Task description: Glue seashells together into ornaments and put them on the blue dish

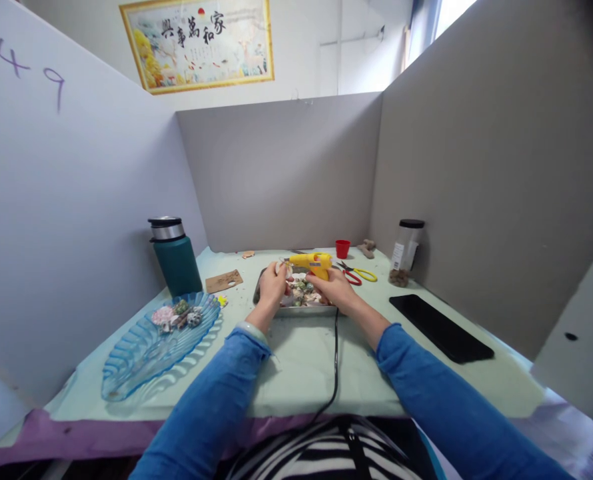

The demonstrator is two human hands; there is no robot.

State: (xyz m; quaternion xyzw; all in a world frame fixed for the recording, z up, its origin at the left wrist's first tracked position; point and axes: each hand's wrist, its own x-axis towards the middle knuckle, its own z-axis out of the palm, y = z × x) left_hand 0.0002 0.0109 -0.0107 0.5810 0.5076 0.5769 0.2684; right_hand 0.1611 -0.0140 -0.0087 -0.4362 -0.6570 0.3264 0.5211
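Observation:
My right hand (335,287) is wrapped round the handle of a yellow hot glue gun (312,261), its nozzle pointing left. A black cord (336,360) runs down from it toward me. Close to the nozzle, my left hand (273,283) pinches a small whitish piece (284,268) that looks like a shell; the fingers partly hide it. Both hands are above a metal tray (301,311) with many small shells (302,291) in it.
At left are a blue leaf-shaped dish (141,363) with shells, a teal bottle (177,267) and a cardboard piece (224,281). Scissors (364,273), a red cup (342,249), a jar (406,253) and a black phone (441,328) are at right. Grey panels enclose the table.

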